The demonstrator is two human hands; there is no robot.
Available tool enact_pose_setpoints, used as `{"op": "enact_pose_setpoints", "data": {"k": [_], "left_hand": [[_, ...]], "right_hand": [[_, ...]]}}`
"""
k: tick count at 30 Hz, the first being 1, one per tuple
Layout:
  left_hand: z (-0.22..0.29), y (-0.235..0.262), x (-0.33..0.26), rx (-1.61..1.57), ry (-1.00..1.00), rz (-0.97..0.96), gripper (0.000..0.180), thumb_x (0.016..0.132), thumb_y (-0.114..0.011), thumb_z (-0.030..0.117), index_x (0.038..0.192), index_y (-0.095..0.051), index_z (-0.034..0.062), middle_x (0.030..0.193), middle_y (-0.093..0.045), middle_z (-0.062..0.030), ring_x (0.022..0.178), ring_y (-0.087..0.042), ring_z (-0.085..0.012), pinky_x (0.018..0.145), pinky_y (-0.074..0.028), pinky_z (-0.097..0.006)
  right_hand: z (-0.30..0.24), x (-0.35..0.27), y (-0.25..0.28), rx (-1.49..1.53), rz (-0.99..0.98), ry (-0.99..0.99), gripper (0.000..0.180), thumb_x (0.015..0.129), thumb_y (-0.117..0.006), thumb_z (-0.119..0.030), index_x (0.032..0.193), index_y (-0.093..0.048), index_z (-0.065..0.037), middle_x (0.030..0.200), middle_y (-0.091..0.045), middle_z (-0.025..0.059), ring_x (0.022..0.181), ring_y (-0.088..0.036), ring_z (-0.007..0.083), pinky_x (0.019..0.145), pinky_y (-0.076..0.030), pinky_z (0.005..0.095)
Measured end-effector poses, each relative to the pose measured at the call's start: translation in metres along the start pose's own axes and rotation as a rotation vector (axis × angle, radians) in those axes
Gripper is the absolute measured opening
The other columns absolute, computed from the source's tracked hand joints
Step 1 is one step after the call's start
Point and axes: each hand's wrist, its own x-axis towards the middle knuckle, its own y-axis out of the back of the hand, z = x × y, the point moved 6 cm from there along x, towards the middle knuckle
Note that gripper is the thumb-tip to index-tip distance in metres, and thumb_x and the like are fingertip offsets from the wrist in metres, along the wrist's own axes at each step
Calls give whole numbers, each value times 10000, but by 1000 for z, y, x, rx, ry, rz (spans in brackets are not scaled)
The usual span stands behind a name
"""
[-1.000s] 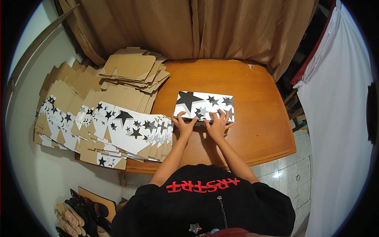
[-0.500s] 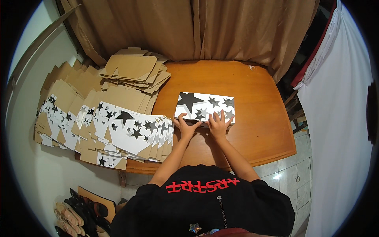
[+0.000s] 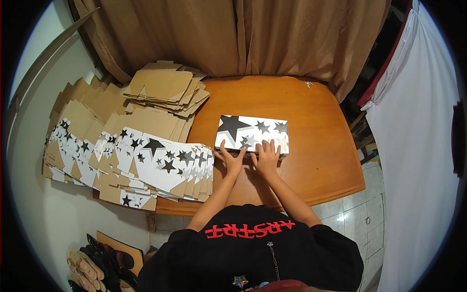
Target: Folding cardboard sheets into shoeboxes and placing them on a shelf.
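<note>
- The star-printed box (image 3: 253, 132), white with black and grey stars, lay flat on the wooden tabletop (image 3: 316, 160), near its centre and just ahead of the person.
- The left hand (image 3: 230, 159) rested at the box's near edge, left of centre. Its grip was loose: fingers spread and pressed flat against the near edge, not closed around anything.
- The right hand (image 3: 267, 156) lay just beside the left hand, on the same near edge. Its fingers reached up onto the top face of the box, spread and flat; the grip held nothing.
- Both forearms entered from the lower edge, above a black shirt with red lettering (image 3: 250, 228).
- A fanned stack of flat star-printed blanks (image 3: 160, 163) lay to the left of the hands, overhanging the tabletop's left edge.
- A pile of plain brown cardboard blanks (image 3: 165, 87) lay at the far left corner, close to the curtain.
- A tan curtain (image 3: 233, 39) hung behind the tabletop.
- A white sheet (image 3: 418, 146) hung on the right side.
- Shoes (image 3: 97, 263) lay on the floor at lower left.
</note>
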Motion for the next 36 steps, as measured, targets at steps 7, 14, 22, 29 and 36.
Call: {"op": "enact_pose_setpoints", "data": {"k": [7, 14, 22, 29, 36], "left_hand": [[4, -4, 22, -184, -26, -39, 876, 725, -696, 86, 1382, -120, 30, 1404, -141, -286, 1343, -104, -388, 1093, -96, -436], [-31, -10, 57, -427, 50, -41, 513, 826, -571, -4, 1263, -303, -20, 1281, -358, -206, 1193, -398, -273, 1009, -314, -346], [-28, -19, -64, -63, 261, -373, 747, 782, -638, 410, 1320, -324, -2, 1333, -377, -258, 1209, -401, -365, 998, -322, -399], [-11, -24, -159, -279, 248, -366, 709, 872, -527, 430, 1367, -265, -5, 1354, -351, -230, 1248, -357, -322, 1020, -293, -358], [11, 26, -224, -409, 360, -132, 593, 884, -543, 335, 1334, -331, 13, 1235, -486, -155, 1144, -449, -230, 973, -335, -312]], "right_hand": [[-20, -26, 26, -79, -174, 39, 530, 690, -677, -285, 1161, -532, -89, 1290, -430, 204, 1198, -371, 417, 958, -254, 592], [-46, -27, 53, 350, -489, -17, 327, 757, -615, -296, 1019, -608, -101, 1144, -565, 136, 1040, -539, 307, 1011, -185, 608], [90, -8, 51, 244, -86, -288, 473, 736, -653, -317, 1102, -560, -34, 1194, -500, 191, 1129, -469, 348, 959, -308, 536], [119, -42, 25, 805, -498, -322, 509, 746, -662, -358, 1070, -599, 30, 1010, -602, 245, 954, -579, 337, 819, -449, 389], [94, -135, 49, 906, -416, -235, 562, 773, -645, -246, 1230, -432, 3, 1167, -394, 208, 1088, -417, 309, 932, -359, 395]]}}
